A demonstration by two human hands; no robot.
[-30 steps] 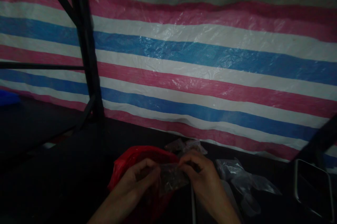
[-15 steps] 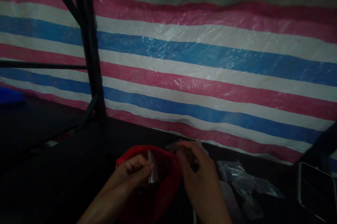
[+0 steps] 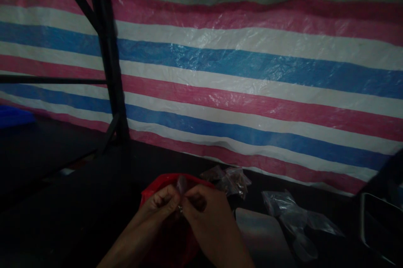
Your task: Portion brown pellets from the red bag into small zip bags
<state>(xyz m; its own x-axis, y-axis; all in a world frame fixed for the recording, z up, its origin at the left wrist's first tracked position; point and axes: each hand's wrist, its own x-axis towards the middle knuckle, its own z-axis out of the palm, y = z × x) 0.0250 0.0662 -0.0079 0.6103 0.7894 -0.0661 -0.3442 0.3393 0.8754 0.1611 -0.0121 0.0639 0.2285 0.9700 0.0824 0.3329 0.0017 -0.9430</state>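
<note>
Drew right hand (image 3: 210, 219) from two-o'clock zip bags (image 3: 237, 180); now working two-handed, pinching clear sachet (image 3: 181, 184) alongside left hand (image 3: 154, 213), over red plastic bag (image 3: 156, 185).

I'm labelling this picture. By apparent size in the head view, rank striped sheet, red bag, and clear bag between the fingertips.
1. Striped sheet
2. Red bag, partly hidden
3. Clear bag, partly hidden

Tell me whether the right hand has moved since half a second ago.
Yes: judged against the black post, the right hand has moved left, off the small plastic packets, to the left hand.
</note>
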